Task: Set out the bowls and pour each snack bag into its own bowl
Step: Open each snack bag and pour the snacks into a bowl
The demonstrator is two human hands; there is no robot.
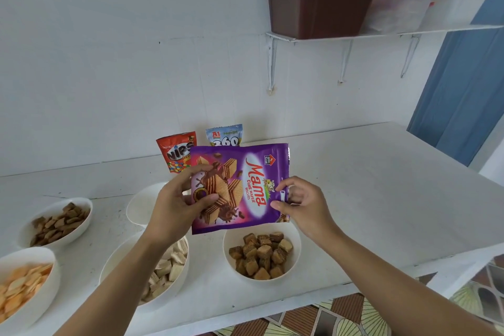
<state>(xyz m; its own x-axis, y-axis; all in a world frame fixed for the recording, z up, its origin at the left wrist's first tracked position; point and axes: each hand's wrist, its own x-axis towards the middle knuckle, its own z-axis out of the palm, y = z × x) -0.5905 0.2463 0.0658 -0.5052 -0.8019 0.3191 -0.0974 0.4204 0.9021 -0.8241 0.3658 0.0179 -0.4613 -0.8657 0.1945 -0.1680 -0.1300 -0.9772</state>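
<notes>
Both hands are up over the white table (368,199), apart, each clamped on one glossy purple "Mama" cube wafer biscuit bag (245,185). The bag is turned sideways, well above the bowls.
- Left hand (177,199): fingers and thumb wrapped round the bag's left end.
- Right hand (300,204): thumb and fingertips pinching the right edge, which looks like the bag's mouth. Cannot tell whether it is torn open.

Directly below, near right: a round white bowl (297,240) holding brown wafer cubes. An empty round white bowl (141,207) sits farther back, partly hidden by the left hand. A red "Nips" candy bag (176,151) and a blue-and-white "360" pouch (225,136) stand upright against the far wall, apparently not yet poured.

Risks, as I judge them:
- A hard tear at the pinched edge could split the foil suddenly, flinging cubes across the table.
- If this bag belongs in the empty bowl, tipping it where it hangs would mix snacks.
</notes>
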